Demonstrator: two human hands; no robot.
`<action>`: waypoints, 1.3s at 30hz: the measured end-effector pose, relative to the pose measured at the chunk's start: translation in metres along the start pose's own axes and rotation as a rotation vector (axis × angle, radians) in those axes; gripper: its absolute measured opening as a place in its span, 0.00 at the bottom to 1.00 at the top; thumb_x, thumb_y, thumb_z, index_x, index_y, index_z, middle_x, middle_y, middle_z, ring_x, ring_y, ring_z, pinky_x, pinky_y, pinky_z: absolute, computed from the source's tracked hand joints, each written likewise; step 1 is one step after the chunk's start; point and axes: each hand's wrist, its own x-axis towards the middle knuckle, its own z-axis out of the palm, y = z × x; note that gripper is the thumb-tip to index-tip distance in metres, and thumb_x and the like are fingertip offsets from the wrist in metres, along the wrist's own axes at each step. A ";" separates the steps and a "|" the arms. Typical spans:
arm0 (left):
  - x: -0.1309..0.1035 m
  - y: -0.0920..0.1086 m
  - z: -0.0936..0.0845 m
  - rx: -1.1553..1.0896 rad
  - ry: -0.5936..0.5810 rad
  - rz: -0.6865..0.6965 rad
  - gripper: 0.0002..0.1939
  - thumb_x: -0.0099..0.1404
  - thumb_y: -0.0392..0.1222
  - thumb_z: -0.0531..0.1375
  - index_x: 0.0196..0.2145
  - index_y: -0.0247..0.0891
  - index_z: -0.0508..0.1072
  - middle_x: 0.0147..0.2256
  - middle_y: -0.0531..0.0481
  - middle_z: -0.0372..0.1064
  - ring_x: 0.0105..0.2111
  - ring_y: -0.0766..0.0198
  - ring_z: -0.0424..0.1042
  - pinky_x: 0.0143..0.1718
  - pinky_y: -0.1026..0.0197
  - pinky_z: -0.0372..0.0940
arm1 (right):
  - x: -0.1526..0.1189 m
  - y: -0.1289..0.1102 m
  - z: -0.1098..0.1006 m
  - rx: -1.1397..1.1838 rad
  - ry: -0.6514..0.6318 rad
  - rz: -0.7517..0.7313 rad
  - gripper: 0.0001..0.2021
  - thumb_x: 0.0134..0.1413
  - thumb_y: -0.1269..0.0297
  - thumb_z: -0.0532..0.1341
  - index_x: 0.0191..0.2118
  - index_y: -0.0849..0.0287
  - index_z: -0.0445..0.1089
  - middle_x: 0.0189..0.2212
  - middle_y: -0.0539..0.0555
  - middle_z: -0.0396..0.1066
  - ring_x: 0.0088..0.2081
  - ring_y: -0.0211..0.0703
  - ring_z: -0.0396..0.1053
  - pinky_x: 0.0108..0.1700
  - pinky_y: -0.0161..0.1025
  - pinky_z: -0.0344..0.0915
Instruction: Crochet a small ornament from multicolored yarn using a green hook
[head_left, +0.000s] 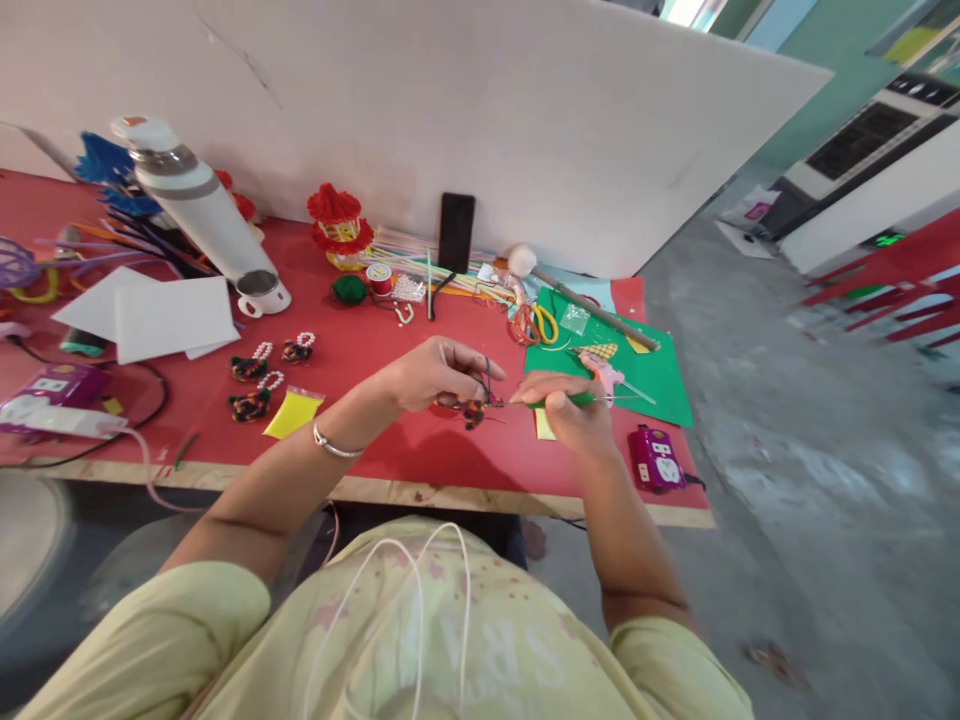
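My left hand point(444, 374) is closed on a small dark yarn piece point(472, 413) flecked with orange and red, with a dark strand rising by the forefinger. In my right hand point(574, 412) is a green-handled crochet hook point(581, 399), its thin metal shaft pointing left to the yarn piece. Whether the tip is inside the yarn is too small to tell. Three similar dark yarn pieces with white bead loops lie left of my hands, one point(250, 404) beside a yellow packet point(294, 413).
A white flask point(196, 205) and mug point(262, 292) stand left, near white sheets point(176, 318). Behind my hands are a black phone point(456, 232), green yarn ball point(349, 290) and scissors point(545, 325). A pink glue gun point(602, 370) lies on green sheet point(667, 385); a purple power socket point(658, 458) sits right.
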 end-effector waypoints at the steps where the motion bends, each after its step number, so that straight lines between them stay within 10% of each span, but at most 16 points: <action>1: 0.001 -0.002 0.001 -0.053 -0.029 -0.011 0.19 0.47 0.33 0.73 0.40 0.31 0.86 0.22 0.50 0.73 0.16 0.74 0.59 0.17 0.68 0.48 | -0.004 0.007 0.007 0.050 0.061 0.012 0.17 0.65 0.45 0.63 0.36 0.50 0.83 0.31 0.52 0.84 0.35 0.48 0.82 0.41 0.49 0.79; 9: 0.006 -0.020 0.015 -0.253 0.154 0.113 0.28 0.48 0.32 0.75 0.49 0.32 0.83 0.28 0.53 0.75 0.17 0.77 0.61 0.17 0.69 0.49 | -0.028 0.029 0.051 -0.260 0.424 -0.183 0.11 0.67 0.52 0.64 0.46 0.47 0.82 0.41 0.54 0.85 0.42 0.49 0.82 0.47 0.52 0.77; 16: 0.007 -0.030 0.022 -0.041 0.376 0.255 0.41 0.48 0.34 0.76 0.61 0.29 0.76 0.27 0.50 0.79 0.26 0.66 0.76 0.30 0.65 0.70 | -0.033 0.029 0.045 -0.420 0.345 -0.170 0.10 0.69 0.56 0.63 0.47 0.49 0.81 0.41 0.55 0.84 0.43 0.49 0.82 0.47 0.50 0.78; 24: 0.005 -0.031 0.036 -0.342 0.289 0.168 0.36 0.51 0.37 0.76 0.58 0.31 0.78 0.20 0.60 0.67 0.15 0.77 0.56 0.17 0.71 0.48 | -0.037 0.037 0.059 -0.668 0.496 -0.411 0.13 0.67 0.53 0.64 0.54 0.44 0.78 0.45 0.56 0.83 0.45 0.50 0.81 0.46 0.50 0.78; 29: -0.002 -0.022 0.013 -0.425 0.039 -0.014 0.35 0.49 0.34 0.77 0.56 0.35 0.80 0.19 0.62 0.62 0.14 0.80 0.46 0.17 0.70 0.38 | -0.019 0.028 0.033 -0.301 0.251 -0.354 0.15 0.66 0.47 0.62 0.50 0.44 0.80 0.41 0.54 0.85 0.39 0.50 0.82 0.43 0.53 0.77; 39: -0.004 -0.013 -0.002 -0.095 -0.014 -0.032 0.39 0.49 0.35 0.77 0.60 0.30 0.77 0.24 0.52 0.74 0.20 0.73 0.62 0.22 0.67 0.51 | 0.004 -0.009 -0.011 -0.175 -0.164 -0.279 0.12 0.62 0.56 0.69 0.50 0.48 0.83 0.41 0.57 0.85 0.41 0.49 0.81 0.44 0.50 0.76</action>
